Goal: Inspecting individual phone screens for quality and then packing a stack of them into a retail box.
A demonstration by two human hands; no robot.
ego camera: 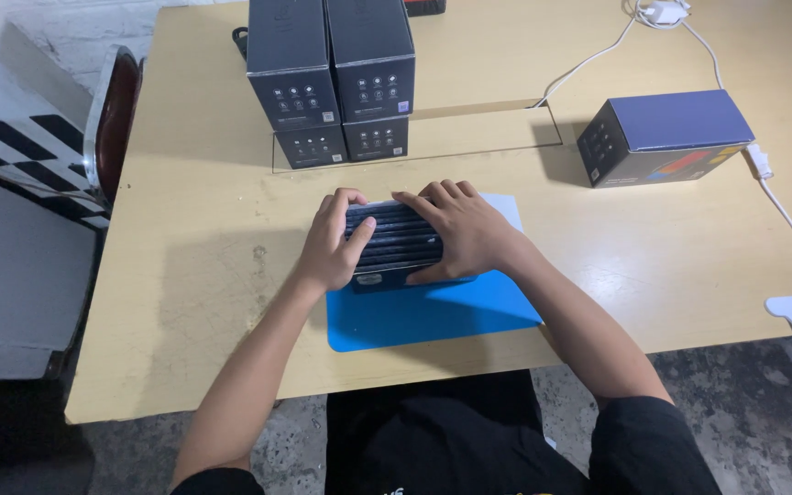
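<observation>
**Both hands on the dark ribbed block**

My left hand (334, 246) grips the left end of a dark ribbed block (394, 236), with the fingers curled over its top edge and the thumb on its near side. My right hand (458, 229) lies flat across the right part of the block, fingers stretched to the left, and the thumb presses on the near lower edge. So both hands are closed on the same block and hold it between them.

The block rests on a blue mat (433, 316), which lies at the near edge of the wooden surface (203, 275). A white sheet (504, 209) shows from under my right hand, at the far right corner of the mat.

Behind the block, well apart, a stack of dark boxes (334, 82) stands in two columns. To the right, another dark box (664, 137) with a coloured mark lies alone. A white cable (786, 215) runs along the right side of the surface.
</observation>
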